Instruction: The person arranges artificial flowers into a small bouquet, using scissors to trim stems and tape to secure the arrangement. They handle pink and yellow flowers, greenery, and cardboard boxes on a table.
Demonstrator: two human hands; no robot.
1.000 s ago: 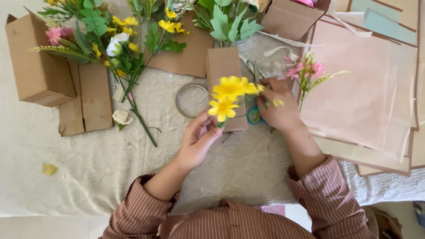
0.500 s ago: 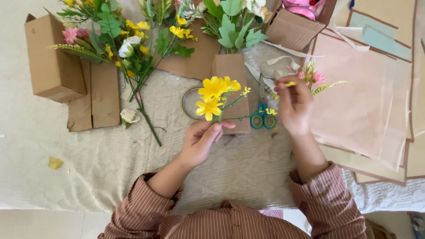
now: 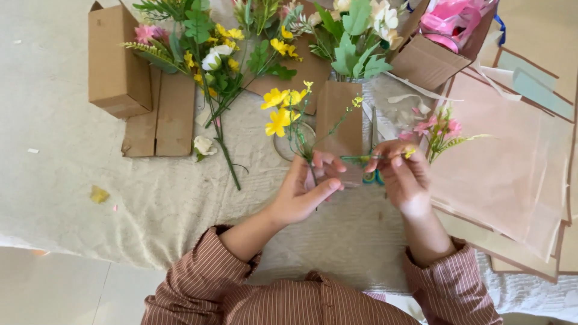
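- The yellow flower sprig has several bright yellow blooms on thin green stems, with a few small buds branching off to the right; it stands upright above the middle of the desk, in front of a flat brown paper bag.
- The left hand is clenched around the lower stems of the sprig, thumb lying across the front, fingers curled behind, palm turned towards the right.
- The right hand pinches a thin green stem piece between thumb and fingertips; the piece lies level and points towards the left hand, a small yellow bud showing just by the fingers.
- The two hands are near each other, with the scissors' blue-green handles showing between and below them.
- Both forearms come up from the bottom edge in striped brown sleeves, pushed back from the wrists.
- A ring of wire lies on the cloth behind the sprig.
- A loose bunch of mixed flowers lies to the left, its stems pointing down-right, beside a cardboard box.
- A small pink sprig lies on sheets of pink wrapping paper right of the right hand.
- An open box holding pink ribbon sits at the top right.
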